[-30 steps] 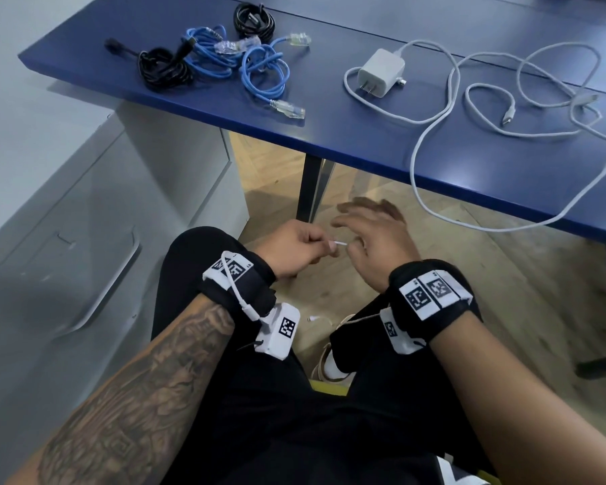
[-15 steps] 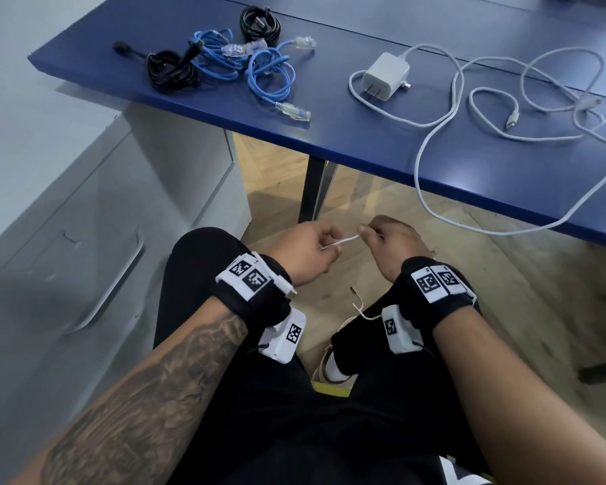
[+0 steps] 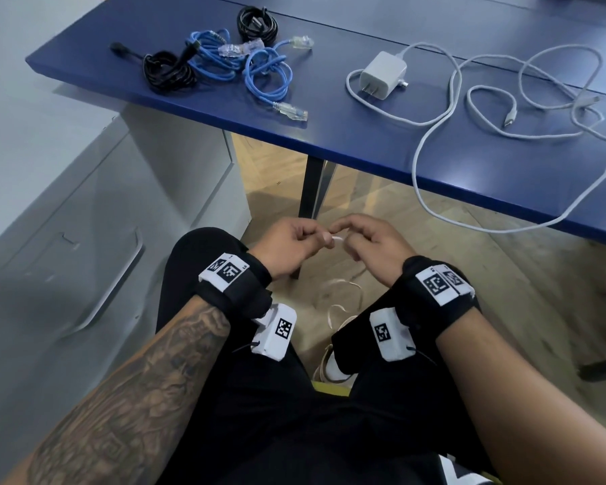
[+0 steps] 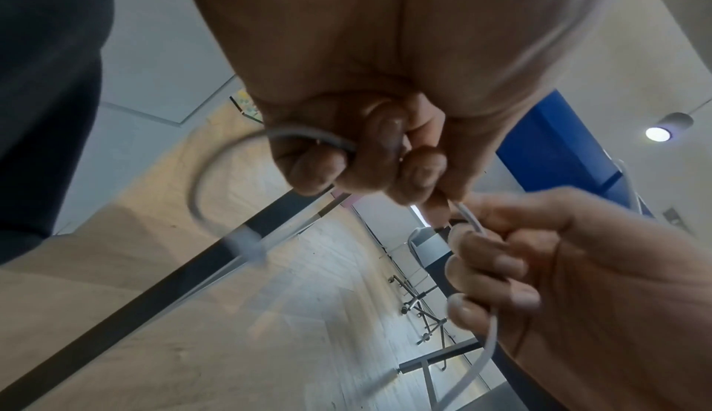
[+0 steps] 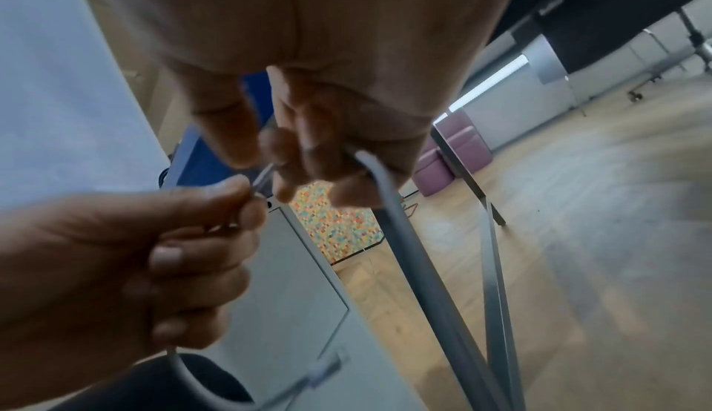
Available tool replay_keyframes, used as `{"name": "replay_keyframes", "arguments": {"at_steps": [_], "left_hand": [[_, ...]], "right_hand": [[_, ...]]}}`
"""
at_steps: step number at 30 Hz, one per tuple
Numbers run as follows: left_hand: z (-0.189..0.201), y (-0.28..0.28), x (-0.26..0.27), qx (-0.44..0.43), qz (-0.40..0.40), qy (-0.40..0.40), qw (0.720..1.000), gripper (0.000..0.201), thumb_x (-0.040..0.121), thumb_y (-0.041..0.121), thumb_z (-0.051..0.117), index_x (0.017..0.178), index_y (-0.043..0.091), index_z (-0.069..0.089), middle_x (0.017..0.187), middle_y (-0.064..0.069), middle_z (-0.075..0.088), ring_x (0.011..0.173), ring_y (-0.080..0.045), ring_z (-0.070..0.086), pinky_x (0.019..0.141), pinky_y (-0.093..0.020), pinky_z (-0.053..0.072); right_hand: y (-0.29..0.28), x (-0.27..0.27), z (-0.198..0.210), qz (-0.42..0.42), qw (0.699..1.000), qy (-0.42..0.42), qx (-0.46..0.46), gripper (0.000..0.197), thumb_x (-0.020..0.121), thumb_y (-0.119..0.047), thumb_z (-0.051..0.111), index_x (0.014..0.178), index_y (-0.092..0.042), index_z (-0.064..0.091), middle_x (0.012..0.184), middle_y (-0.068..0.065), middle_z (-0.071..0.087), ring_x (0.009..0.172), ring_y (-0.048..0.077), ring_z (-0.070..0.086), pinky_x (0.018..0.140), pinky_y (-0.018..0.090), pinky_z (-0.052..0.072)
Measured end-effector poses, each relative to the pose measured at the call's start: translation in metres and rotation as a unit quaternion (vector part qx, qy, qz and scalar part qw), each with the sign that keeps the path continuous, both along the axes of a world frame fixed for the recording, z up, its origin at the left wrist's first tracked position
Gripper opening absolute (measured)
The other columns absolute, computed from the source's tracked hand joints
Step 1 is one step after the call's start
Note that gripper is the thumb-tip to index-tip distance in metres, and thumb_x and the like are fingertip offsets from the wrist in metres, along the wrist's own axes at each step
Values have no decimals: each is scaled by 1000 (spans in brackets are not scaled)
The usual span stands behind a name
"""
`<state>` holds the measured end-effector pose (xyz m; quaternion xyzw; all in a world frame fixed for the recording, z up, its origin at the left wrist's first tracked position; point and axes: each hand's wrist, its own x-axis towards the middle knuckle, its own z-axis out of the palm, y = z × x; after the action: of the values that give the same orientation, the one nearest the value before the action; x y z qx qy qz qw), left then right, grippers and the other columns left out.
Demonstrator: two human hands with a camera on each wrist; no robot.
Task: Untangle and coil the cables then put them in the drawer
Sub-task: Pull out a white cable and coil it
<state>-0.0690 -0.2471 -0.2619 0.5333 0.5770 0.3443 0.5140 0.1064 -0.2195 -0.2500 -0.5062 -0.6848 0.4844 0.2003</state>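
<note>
Over my lap, my left hand [image 3: 296, 245] and right hand [image 3: 364, 241] both pinch a thin white cable [image 3: 336, 237], fingertips almost touching. In the left wrist view the white cable [image 4: 216, 174] loops out of my curled left fingers [image 4: 358, 168] and ends in a blurred plug. In the right wrist view the white cable [image 5: 389, 204] hangs down from my right fingers [image 5: 308, 149]. On the blue table [image 3: 364, 134] lie a white charger [image 3: 382, 75] with its long loose cord [image 3: 420, 148], two blue network cables [image 3: 259, 71] and two coiled black cables [image 3: 168, 70].
A grey drawer cabinet [image 3: 67, 239] with a long handle [image 3: 119, 281] stands shut at my left. The table's dark leg [image 3: 312, 190] rises just beyond my hands. Wooden floor [image 3: 504, 292] lies below. The charger cord droops over the table's front edge.
A second ago my right hand was spread open above the cable end; it has since closed on the cable. Both hands have drawn close together, and slack now hangs below them.
</note>
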Motion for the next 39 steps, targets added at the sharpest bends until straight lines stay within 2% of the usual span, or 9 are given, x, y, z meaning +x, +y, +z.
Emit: {"name": "replay_keyframes", "arguments": {"at_steps": [5, 15, 19, 24, 26, 28, 30, 35, 39], "left_hand": [[-2, 2, -8, -8, 17, 12, 1000, 27, 98, 22, 57, 83, 2, 67, 48, 14, 50, 47, 0, 40, 53, -16, 36], [-3, 4, -12, -68, 8, -11, 998, 30, 97, 31, 57, 76, 12, 68, 51, 2, 48, 46, -14, 38, 49, -26, 28], [0, 3, -15, -118, -14, -87, 989, 33, 100, 25, 49, 73, 8, 60, 46, 1, 36, 41, -14, 28, 49, -27, 26], [12, 3, -20, -178, -29, -354, 918, 30, 98, 23, 37, 86, 7, 60, 46, 6, 20, 39, -11, 14, 50, -27, 33], [14, 2, -15, -162, -36, -392, 905, 30, 100, 19, 37, 101, 3, 62, 49, 4, 39, 41, -9, 35, 62, -30, 52], [12, 1, -10, -142, -38, -420, 896, 28, 102, 12, 38, 106, -1, 62, 79, -7, 69, 71, -18, 68, 90, -39, 55], [8, 0, -7, -132, -35, -436, 889, 26, 101, 9, 39, 105, -4, 61, 106, -17, 71, 99, -26, 69, 104, -43, 47], [6, 1, -12, -143, 20, -511, 847, 23, 99, 7, 40, 105, -3, 60, 119, -19, 67, 112, -28, 65, 93, -35, 55], [3, 4, -15, -132, 56, -549, 824, 20, 99, 6, 40, 101, 1, 59, 120, -17, 65, 114, -26, 64, 92, -33, 54]], "right_hand": [[14, 13, 8, -104, 991, -50, 62, 12, 94, -35, 61, 85, -27, 65, 83, -12, 62, 78, 4, 56, 67, 22, 42], [28, 18, -1, -295, 952, 9, 83, 10, 96, -27, 60, 87, -21, 62, 75, -15, 55, 71, -3, 53, 70, 13, 39], [31, 19, -5, -318, 945, 22, 75, 10, 95, -28, 61, 88, -23, 64, 81, -13, 59, 81, 11, 57, 79, 18, 39], [25, 12, -25, -217, 972, -57, 71, 9, 93, -27, 61, 89, -22, 66, 90, -2, 65, 85, 18, 60, 75, 22, 43], [17, 6, -37, -184, 978, -70, 67, 10, 94, -31, 61, 93, -23, 67, 91, 0, 67, 88, 20, 63, 76, 26, 47], [8, 1, -46, -155, 983, -73, 62, 13, 96, -33, 60, 98, -25, 69, 95, 1, 70, 92, 21, 65, 81, 29, 50], [-1, -4, -51, -112, 991, -60, 33, 16, 97, -31, 59, 105, -26, 71, 97, 3, 73, 94, 23, 67, 85, 35, 52], [-18, -16, -54, -2, 997, -67, 28, 20, 97, -34, 59, 97, -22, 75, 66, -12, 62, 67, 7, 59, 72, 33, 51], [-28, -24, -52, 54, 997, -62, 9, 14, 98, -27, 58, 98, -29, 71, 72, -6, 67, 55, -2, 53, 64, 24, 45]]}}
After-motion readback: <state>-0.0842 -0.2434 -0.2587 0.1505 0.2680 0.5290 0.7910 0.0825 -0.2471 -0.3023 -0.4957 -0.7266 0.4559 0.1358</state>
